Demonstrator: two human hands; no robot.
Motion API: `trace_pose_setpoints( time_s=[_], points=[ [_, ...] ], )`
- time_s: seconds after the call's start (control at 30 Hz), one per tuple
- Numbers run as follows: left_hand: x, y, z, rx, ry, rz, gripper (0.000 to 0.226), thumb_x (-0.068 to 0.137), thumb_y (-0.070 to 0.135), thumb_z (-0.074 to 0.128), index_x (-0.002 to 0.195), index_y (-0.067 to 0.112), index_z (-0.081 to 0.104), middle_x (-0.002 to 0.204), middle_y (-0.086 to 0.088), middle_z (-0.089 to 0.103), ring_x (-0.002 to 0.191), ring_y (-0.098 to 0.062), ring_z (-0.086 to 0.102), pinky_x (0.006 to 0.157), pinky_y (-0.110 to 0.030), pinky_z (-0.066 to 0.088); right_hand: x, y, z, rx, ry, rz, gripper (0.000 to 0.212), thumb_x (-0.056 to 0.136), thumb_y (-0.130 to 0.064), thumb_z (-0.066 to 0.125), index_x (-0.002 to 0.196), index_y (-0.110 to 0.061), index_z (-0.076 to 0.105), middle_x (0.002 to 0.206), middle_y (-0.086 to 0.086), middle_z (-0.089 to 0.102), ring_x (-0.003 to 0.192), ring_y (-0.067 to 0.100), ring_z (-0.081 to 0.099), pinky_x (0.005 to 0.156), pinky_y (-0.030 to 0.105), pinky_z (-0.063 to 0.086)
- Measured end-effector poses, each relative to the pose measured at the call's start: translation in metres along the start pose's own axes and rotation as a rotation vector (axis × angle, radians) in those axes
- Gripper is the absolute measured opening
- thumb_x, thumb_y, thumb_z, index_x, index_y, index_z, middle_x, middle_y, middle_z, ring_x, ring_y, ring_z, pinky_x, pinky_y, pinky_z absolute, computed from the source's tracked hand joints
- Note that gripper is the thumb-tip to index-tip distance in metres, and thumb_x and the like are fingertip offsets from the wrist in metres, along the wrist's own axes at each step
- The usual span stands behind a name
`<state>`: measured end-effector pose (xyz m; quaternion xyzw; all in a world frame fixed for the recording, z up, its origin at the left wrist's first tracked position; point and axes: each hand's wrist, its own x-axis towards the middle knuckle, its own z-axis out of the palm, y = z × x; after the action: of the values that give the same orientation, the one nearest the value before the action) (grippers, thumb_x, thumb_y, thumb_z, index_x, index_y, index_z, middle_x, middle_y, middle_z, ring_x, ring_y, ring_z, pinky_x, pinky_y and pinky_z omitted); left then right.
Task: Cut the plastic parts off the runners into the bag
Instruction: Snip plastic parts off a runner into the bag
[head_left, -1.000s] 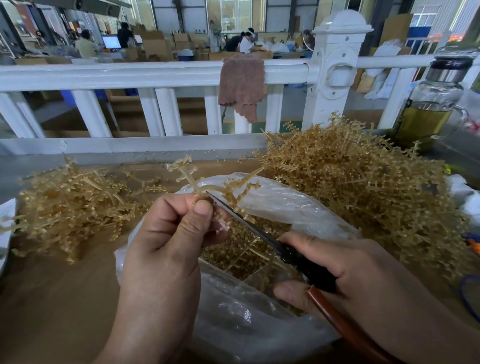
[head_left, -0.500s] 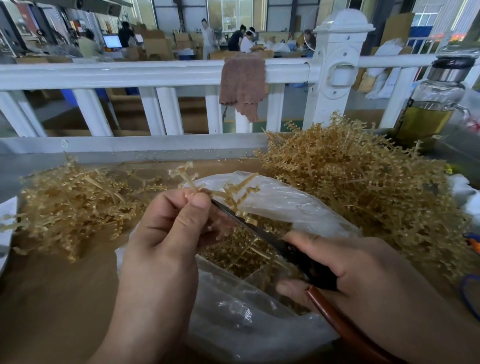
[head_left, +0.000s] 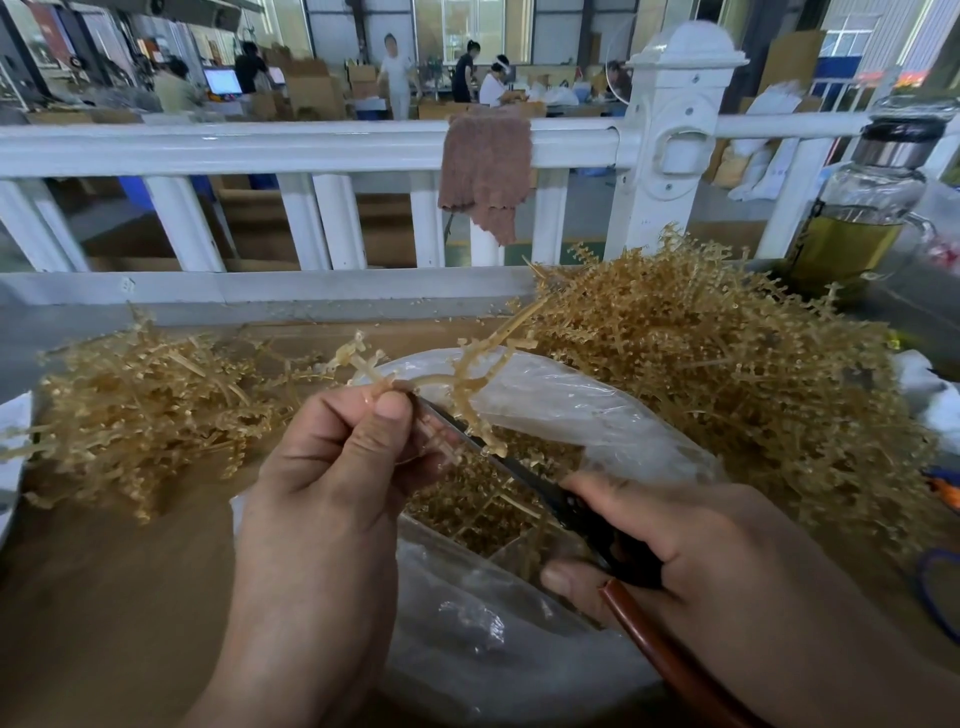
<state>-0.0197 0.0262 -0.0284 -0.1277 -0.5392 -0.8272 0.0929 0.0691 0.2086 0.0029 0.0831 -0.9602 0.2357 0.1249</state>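
Clear plastic is spreading open in front of me: the bag (head_left: 571, 413) is lying on the brown table (head_left: 104, 597) with its mouth turned up between my two hands. It is holding a heap of small amber cut parts (head_left: 483, 514), with a few bare sticks among them. At the far right a glass jar (head_left: 852, 228) with a metal collar is standing by the white railing (head_left: 260, 143), carrying yellow-green liquid in its lower half. A brownish cloth (head_left: 485, 166) is hanging over the top rail.

My left hand (head_left: 332, 483) is pinching one amber runner (head_left: 457, 382) between thumb and curled fingers, just above the bag's far rim. Its branches are fanning up and right, and one is drooping towards the bag's mouth. My right hand (head_left: 701, 551) is wrapping round the scissors (head_left: 524, 480), fingers curled on the dark pivot and reddish-brown handle. The blades are pointing up-left against the drooping branch, just beside my left fingers; whether they are apart I cannot tell. A large pile (head_left: 727, 374) of amber runners is sitting right of the bag, a flatter pile (head_left: 145, 405) left of it.
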Motion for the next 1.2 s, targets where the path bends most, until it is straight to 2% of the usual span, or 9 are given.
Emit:
trace_pose_setpoints(
  time_s=[0.07,0.2,0.27,0.37,0.57,0.67,0.8,1.03,1.2],
  points=[
    [-0.0004,0.0005,0.0004,0.001,0.009,-0.003,0.024,0.089,0.025,0.069,0.065,0.028,0.069,0.073,0.004,0.069,0.069,-0.008,0.066,0.065,-0.024,0.056,0.0002,-0.001,0.0007,-0.002,-0.006,0.009,0.05,0.075,-0.069,0.049,0.114,-0.04,0.057,0.063,-0.017,0.058,0.067,-0.005,0.056,0.061,0.013,0.043],
    [-0.0009,0.0007,-0.0003,-0.001,0.015,-0.011,0.018,0.083,0.029,0.064,0.066,0.027,0.069,0.074,0.002,0.068,0.07,-0.01,0.066,0.066,-0.024,0.056,0.0006,-0.0028,-0.0015,0.006,-0.032,0.016,0.049,0.075,-0.069,0.05,0.114,-0.041,0.058,0.063,-0.018,0.056,0.067,-0.005,0.055,0.058,0.012,0.041],
    [-0.0005,0.0006,-0.0012,0.002,0.011,-0.015,0.018,0.084,0.029,0.072,0.066,0.027,0.069,0.074,0.001,0.068,0.071,-0.01,0.065,0.066,-0.024,0.056,0.0009,-0.0037,-0.003,0.02,-0.043,0.027,0.049,0.074,-0.07,0.05,0.114,-0.042,0.056,0.064,-0.02,0.056,0.066,-0.006,0.055,0.056,0.012,0.041],
    [-0.0001,0.0008,-0.002,0.005,-0.001,-0.011,0.017,0.085,0.027,0.066,0.068,0.027,0.069,0.074,0.001,0.068,0.071,-0.01,0.065,0.067,-0.025,0.057,0.0008,-0.0026,-0.0028,-0.001,-0.015,0.012,0.052,0.075,-0.07,0.049,0.117,-0.039,0.053,0.067,-0.018,0.06,0.064,-0.005,0.058,0.056,0.018,0.045],
    [0.0001,0.0018,-0.0029,0.022,-0.007,0.019,0.02,0.087,0.027,0.063,0.068,0.028,0.068,0.074,0.001,0.067,0.071,-0.01,0.065,0.067,-0.024,0.056,0.0,-0.0037,-0.0028,0.071,-0.069,0.052,0.06,0.07,-0.08,0.047,0.123,-0.052,0.042,0.092,-0.024,0.061,0.08,-0.008,0.058,0.073,0.012,0.045],
    [-0.0007,0.0007,-0.003,0.03,-0.015,0.023,0.02,0.087,0.026,0.063,0.067,0.027,0.068,0.073,0.002,0.067,0.07,-0.009,0.065,0.067,-0.024,0.056,0.0008,-0.0044,-0.0025,0.062,-0.073,0.058,0.057,0.071,-0.077,0.05,0.122,-0.052,0.044,0.084,-0.02,0.063,0.076,-0.005,0.059,0.069,0.017,0.046],
    [-0.0002,0.0001,-0.0036,0.022,-0.016,0.021,0.021,0.087,0.026,0.062,0.066,0.028,0.069,0.071,0.003,0.067,0.069,-0.009,0.064,0.067,-0.024,0.056,0.0015,-0.0051,-0.0035,0.049,-0.086,0.064,0.05,0.073,-0.07,0.052,0.116,-0.044,0.054,0.075,-0.016,0.061,0.075,-0.004,0.058,0.066,0.016,0.044],
    [0.0001,0.0018,-0.0022,-0.015,-0.033,0.018,0.023,0.088,0.024,0.062,0.066,0.027,0.069,0.071,0.003,0.068,0.068,-0.008,0.065,0.065,-0.024,0.056,0.0007,-0.0061,-0.004,0.035,-0.08,0.061,0.049,0.074,-0.073,0.046,0.112,-0.043,0.055,0.076,-0.017,0.06,0.072,-0.002,0.058,0.062,0.018,0.044],
    [0.0038,0.0035,-0.0061,-0.02,-0.005,0.014,0.018,0.089,0.023,0.061,0.072,0.026,0.068,0.074,-0.002,0.068,0.07,-0.014,0.065,0.067,-0.028,0.056,0.0022,-0.0024,-0.0051,0.083,-0.128,0.064,0.047,0.071,-0.075,0.052,0.114,-0.058,0.043,0.091,-0.022,0.064,0.081,-0.005,0.06,0.074,0.018,0.047]
  ],
)
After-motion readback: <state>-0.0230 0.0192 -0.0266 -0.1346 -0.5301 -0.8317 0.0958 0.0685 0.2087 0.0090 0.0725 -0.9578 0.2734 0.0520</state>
